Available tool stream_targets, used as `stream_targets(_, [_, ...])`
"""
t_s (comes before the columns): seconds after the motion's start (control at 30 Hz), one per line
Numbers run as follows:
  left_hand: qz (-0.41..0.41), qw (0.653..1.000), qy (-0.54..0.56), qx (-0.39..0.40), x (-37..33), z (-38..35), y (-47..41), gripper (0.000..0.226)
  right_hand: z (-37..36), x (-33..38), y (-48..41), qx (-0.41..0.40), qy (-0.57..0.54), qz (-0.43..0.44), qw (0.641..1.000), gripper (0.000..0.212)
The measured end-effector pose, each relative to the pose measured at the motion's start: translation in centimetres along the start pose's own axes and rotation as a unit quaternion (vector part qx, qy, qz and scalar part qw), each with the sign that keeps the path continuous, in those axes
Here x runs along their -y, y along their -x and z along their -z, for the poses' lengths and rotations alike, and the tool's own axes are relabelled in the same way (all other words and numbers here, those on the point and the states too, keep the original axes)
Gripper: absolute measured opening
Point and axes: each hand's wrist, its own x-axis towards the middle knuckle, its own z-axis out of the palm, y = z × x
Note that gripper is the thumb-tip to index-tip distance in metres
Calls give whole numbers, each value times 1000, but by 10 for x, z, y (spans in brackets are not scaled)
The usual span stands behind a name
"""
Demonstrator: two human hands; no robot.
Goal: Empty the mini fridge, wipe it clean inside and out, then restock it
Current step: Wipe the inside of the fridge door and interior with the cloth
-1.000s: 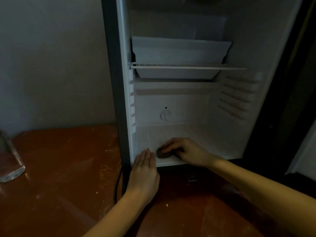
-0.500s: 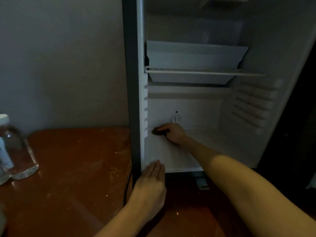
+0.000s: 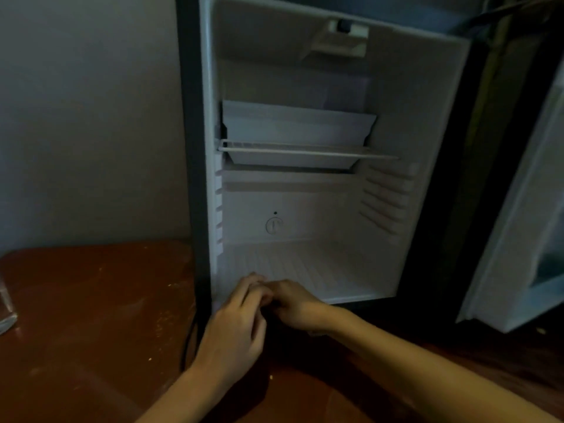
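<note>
Head | L hand (image 3: 235, 326) & R hand (image 3: 294, 305) fingers curled, touching at fridge (image 3: 305, 270) floor lip | grip unclear

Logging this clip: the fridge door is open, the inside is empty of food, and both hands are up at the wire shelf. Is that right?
Not quite. The head view shows the left hand and right hand together low at the front edge of the fridge floor, not at the wire shelf. The door is open and no food shows inside.
</note>
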Motion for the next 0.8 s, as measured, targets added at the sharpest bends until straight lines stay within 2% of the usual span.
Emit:
stream_targets(0.1, [26, 992, 113, -58, -25, -19, -7, 41, 21, -3, 32, -28, -64, -8, 998, 33])
stream_targets(0.17, [108, 963, 224, -104, -41, -33, -16, 47, 32, -7, 54, -127, -164, -62, 976, 36])
stream_targets(0.23, [192, 911, 341, -129, -55, -50, -33, 51, 40, -12, 70, -288, -234, -115, 921, 37])
stream_targets(0.3, [237, 841, 467, -138, -73, -63, -56, 42, 49, -19, 80, -429, -268, -140, 851, 38])
stream_targets(0.37, [270, 760, 582, -104, -96, -67, -80, 27, 60, -22, 82, -503, -284, -136, 805, 34])
stream_targets(0.4, [282, 738, 608, -79, -107, -67, -92, 23, 64, -23, 81, -526, -284, -133, 791, 30])
stream_targets(0.47, [282, 725, 626, -57, -118, -73, -113, 18, 72, -27, 76, -552, -277, -133, 775, 25])
stream_targets(0.53, [302, 709, 633, -67, -116, -85, -131, 18, 77, -33, 72, -537, -267, -143, 788, 25])
stream_targets(0.6, [341, 714, 605, -88, -106, -96, -146, 23, 78, -41, 73, -524, -234, -153, 804, 29])
stream_targets(0.67, [357, 733, 569, -114, -95, -101, -155, 23, 72, -50, 78, -594, -141, -169, 774, 38])
stream_targets(0.73, [334, 776, 520, -125, -84, -108, -162, 21, 67, -59, 82, -665, -29, -169, 727, 48])
stream_targets(0.8, [301, 818, 477, -107, -79, -119, -168, 18, 62, -73, 81, -676, 17, -145, 722, 53])
